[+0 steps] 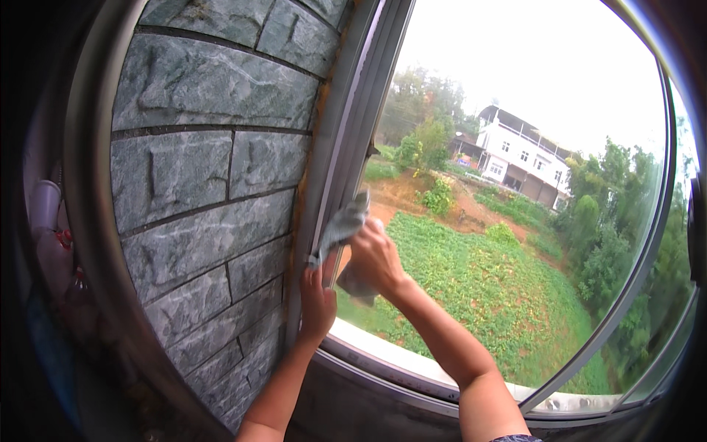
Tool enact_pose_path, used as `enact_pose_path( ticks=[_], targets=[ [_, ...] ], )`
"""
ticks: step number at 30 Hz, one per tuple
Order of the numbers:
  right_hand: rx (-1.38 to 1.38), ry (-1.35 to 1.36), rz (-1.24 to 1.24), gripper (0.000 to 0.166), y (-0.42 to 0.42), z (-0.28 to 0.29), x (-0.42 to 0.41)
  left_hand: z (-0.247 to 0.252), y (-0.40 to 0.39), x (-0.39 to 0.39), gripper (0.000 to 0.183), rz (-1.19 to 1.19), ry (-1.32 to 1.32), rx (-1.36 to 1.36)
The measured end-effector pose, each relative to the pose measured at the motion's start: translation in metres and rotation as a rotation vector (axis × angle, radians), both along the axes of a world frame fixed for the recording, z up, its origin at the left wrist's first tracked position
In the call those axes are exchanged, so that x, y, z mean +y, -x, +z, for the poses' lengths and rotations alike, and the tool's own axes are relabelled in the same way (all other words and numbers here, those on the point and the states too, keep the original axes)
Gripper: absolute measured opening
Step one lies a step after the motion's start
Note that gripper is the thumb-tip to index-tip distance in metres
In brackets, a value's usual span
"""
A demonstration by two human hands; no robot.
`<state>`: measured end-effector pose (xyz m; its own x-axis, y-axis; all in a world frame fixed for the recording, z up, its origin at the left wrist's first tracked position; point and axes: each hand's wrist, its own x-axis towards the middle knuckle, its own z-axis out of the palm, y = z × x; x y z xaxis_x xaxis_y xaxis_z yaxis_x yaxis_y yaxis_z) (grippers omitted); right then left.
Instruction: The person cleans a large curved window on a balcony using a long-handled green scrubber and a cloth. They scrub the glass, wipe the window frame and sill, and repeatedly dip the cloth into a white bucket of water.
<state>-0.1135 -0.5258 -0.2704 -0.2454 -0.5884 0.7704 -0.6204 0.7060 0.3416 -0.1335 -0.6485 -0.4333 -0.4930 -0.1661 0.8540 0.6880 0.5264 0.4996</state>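
Observation:
A grey cloth (345, 221) lies against the inner side of the metal window frame (362, 94). My right hand (375, 251) is closed on the cloth, and part of it hangs below that hand in front of the glass. Lower and to the left, my left hand (319, 301) is raised against the frame, its fingertips at the cloth's lower left end. Whether those fingers grip the cloth or rest on the frame cannot be told.
A grey stone-block wall (215, 166) adjoins the frame on the left. The window sill track (386, 370) runs below. A window latch (374, 149) juts out above the cloth. Plastic bottles (45, 204) stand at the far left. Outside are a green field and a white building.

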Motion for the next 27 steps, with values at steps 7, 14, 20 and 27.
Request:
enact_pose_path(
  ticks=[7,14,20,27],
  targets=[
    [-0.851,0.402,-0.009,0.023,-0.071,-0.159,0.075,0.022,-0.044,0.015,0.061,0.005,-0.176,0.058],
    [-1.206,1.311,0.171,0.023,-0.251,-0.186,0.151,0.070,-0.152,0.111,0.030,-0.443,0.209,0.311],
    [-0.910,1.500,-0.213,0.025,-0.421,-0.188,0.211,0.083,-0.257,0.305,0.025,-0.793,0.595,0.727],
    [-0.602,1.975,-0.401,0.024,-0.569,-0.244,0.237,0.076,-0.319,0.477,0.015,-0.652,0.883,1.142]
  ],
)
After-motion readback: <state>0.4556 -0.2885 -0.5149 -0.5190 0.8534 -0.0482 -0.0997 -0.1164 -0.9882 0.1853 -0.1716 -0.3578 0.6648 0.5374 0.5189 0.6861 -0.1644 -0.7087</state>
